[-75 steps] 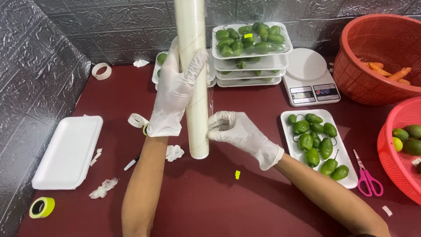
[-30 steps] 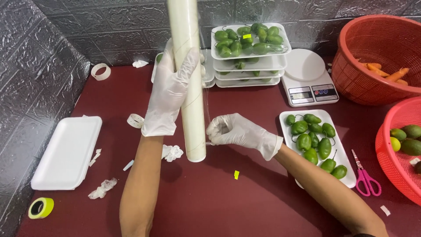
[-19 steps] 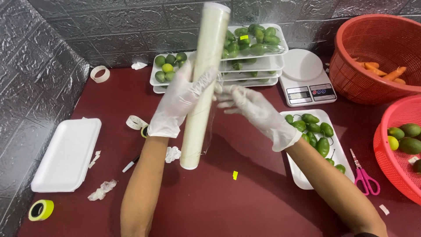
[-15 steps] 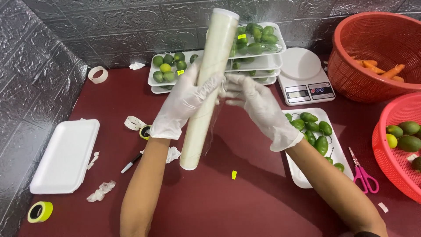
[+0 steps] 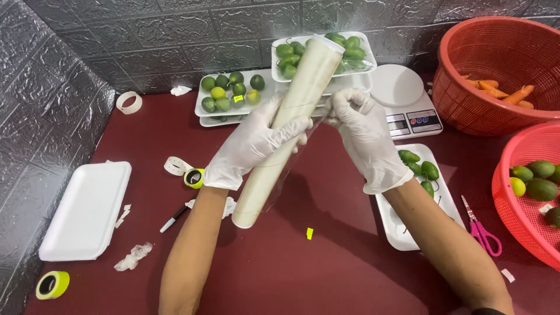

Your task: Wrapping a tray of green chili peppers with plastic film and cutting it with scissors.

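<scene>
Above the middle of the dark red tabletop [image 5: 326, 256], the left hand [image 5: 256, 143] is wrapped around a long roll of cling film [image 5: 286, 131], holding it tilted, upper end toward the stacked trays of green fruit [image 5: 245, 93]. The right hand [image 5: 364, 134] pinches the clear film edge just beside the roll, fingers closed on it. To do this well, the grip on the roll should be firm but loose enough to let it turn, and the pinch should pull evenly so the film comes off flat instead of bunching. Room is tight at the back: the trays and the white scale [image 5: 402, 99] sit near the roll's top end. To the right lies a tray of fruit [image 5: 408, 221] under the forearm, with scissors [image 5: 481, 230] and red baskets [image 5: 525, 192] beyond. The open stretch is in front, near a small yellow sticker [image 5: 310, 233].
</scene>
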